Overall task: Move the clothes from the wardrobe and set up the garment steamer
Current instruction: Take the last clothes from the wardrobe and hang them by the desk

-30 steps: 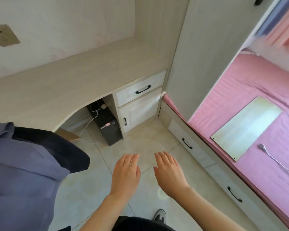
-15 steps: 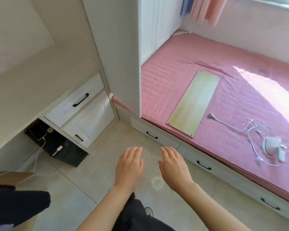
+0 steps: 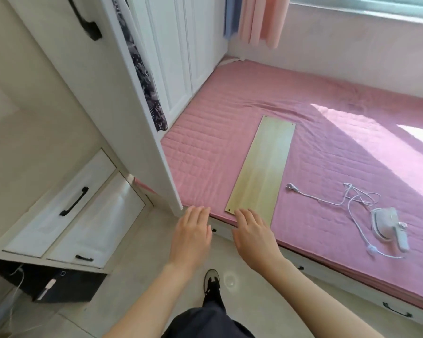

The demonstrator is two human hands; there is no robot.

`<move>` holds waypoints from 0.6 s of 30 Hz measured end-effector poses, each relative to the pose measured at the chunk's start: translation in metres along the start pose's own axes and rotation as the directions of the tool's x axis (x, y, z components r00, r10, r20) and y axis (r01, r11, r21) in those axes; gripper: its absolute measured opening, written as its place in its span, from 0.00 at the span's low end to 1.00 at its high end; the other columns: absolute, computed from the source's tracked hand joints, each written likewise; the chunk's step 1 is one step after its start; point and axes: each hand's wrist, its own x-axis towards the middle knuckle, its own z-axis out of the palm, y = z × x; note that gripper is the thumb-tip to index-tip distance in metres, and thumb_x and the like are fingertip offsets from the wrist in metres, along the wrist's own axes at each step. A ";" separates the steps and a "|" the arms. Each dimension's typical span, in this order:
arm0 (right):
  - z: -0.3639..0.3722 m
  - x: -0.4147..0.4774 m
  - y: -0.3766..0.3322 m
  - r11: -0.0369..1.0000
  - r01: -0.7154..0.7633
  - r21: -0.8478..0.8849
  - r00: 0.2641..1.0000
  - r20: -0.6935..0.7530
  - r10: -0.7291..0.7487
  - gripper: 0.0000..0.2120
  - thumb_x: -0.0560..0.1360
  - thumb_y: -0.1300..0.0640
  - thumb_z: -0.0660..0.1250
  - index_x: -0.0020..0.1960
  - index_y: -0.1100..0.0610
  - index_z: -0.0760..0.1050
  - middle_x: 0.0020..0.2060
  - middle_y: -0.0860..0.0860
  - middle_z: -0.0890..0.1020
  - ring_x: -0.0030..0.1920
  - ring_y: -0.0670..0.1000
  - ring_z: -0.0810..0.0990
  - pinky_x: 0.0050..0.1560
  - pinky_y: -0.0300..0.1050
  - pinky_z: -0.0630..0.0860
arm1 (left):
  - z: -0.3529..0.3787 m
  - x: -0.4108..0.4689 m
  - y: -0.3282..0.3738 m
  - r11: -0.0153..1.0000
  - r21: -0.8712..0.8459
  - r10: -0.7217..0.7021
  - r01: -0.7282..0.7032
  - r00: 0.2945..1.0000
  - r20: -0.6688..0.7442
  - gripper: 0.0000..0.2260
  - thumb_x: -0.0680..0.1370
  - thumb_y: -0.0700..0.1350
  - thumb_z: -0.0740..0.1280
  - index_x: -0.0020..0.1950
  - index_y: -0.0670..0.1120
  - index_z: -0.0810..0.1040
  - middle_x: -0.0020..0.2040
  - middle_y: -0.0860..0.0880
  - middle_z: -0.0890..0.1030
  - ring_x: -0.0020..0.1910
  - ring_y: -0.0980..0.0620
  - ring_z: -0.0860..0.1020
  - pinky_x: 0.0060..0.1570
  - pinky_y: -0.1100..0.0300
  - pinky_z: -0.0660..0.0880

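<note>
The pink-covered bed [image 3: 230,123] fills the right of the view. The white wardrobe [image 3: 176,57] stands along its left edge, and what looks like one door [image 3: 103,89] is swung open toward the person. A long pale board [image 3: 264,167] lies on the bed, its long axis running away from the person. A dark patterned garment [image 3: 144,74] hangs just behind that door, long axis vertical, up and left of both hands, so the left hand [image 3: 192,230] is nearer. The garment steamer [image 3: 388,225] lies on the bed, well off to the right, on the side of the right hand [image 3: 253,231]. Both hands hover flat, fingers straight, holding nothing.
</note>
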 end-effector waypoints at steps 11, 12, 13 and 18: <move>-0.001 0.146 0.036 0.999 0.044 0.005 0.999 0.019 -0.044 0.21 0.73 0.54 0.68 0.62 0.63 0.73 0.56 0.57 0.80 0.58 0.60 0.77 0.57 0.53 0.75 | 0.002 0.138 -0.027 0.997 0.080 -0.008 0.005 0.999 0.039 0.19 0.77 0.44 0.65 0.67 0.42 0.73 0.63 0.46 0.77 0.65 0.45 0.72 0.67 0.52 0.67; -0.001 0.156 0.038 0.999 0.052 0.001 0.998 0.026 -0.052 0.21 0.73 0.54 0.68 0.62 0.63 0.73 0.55 0.57 0.80 0.58 0.60 0.77 0.57 0.52 0.75 | 0.003 0.146 -0.028 0.997 0.080 -0.015 0.011 0.999 0.042 0.19 0.77 0.44 0.65 0.67 0.42 0.73 0.64 0.46 0.77 0.66 0.45 0.72 0.67 0.51 0.67; 0.000 0.166 0.040 0.998 0.061 -0.002 0.998 0.031 -0.061 0.20 0.73 0.54 0.68 0.62 0.63 0.73 0.56 0.57 0.80 0.59 0.60 0.77 0.57 0.52 0.75 | 0.003 0.154 -0.029 0.996 0.082 -0.026 0.023 0.999 0.043 0.19 0.77 0.44 0.66 0.67 0.42 0.73 0.64 0.46 0.76 0.66 0.45 0.72 0.67 0.51 0.67; 0.003 0.216 0.042 0.991 0.130 0.020 0.989 0.064 -0.131 0.20 0.74 0.54 0.68 0.63 0.63 0.73 0.57 0.57 0.79 0.60 0.59 0.76 0.59 0.52 0.75 | 0.001 0.192 -0.036 0.985 0.078 -0.159 0.154 0.986 0.052 0.20 0.76 0.41 0.66 0.68 0.42 0.72 0.65 0.45 0.75 0.69 0.41 0.68 0.68 0.46 0.67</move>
